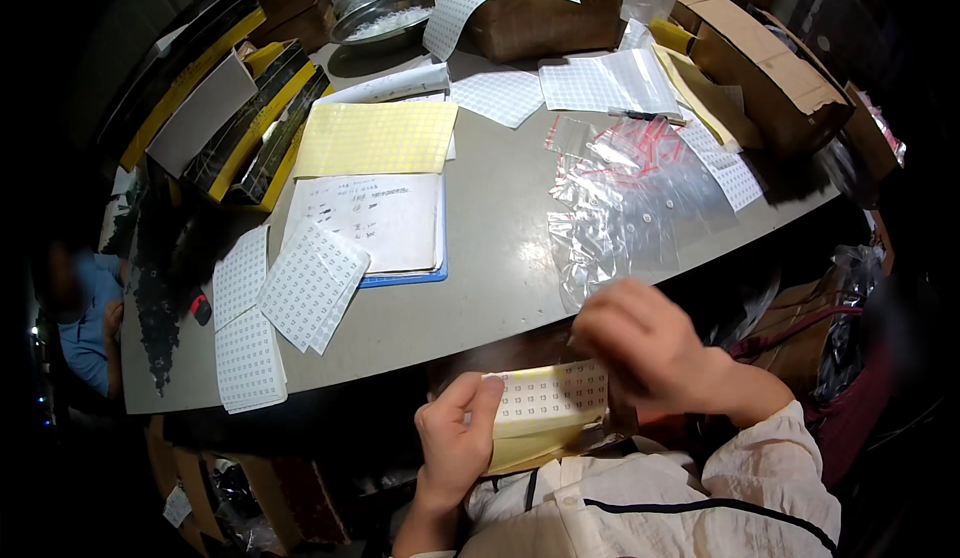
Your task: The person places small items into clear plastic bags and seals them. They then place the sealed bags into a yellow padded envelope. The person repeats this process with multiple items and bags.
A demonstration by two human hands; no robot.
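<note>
My left hand [460, 438] is closed on the left edge of a sticker sheet [550, 394], its thumb lying over the top corner. The sheet is white with rows of small printed labels, and a yellow backing strip shows along its lower part. It is held low, between my body and the table's front edge. Just above the sheet's right end is my right hand [645, 343], blurred by motion, with its fingers curled together. Whatever may be between those fingertips is hidden. Clear zip bags [620, 198] with red strips lie on the table beyond that hand.
More label sheets [250, 328] lie at the table's left, beside an open notebook [375, 223] and a yellow sheet [375, 138]. Cardboard boxes [545, 23] and a metal bowl [385, 23] line the back. Black-and-yellow bins [255, 128] stand left. Another person [88, 328] is at far left.
</note>
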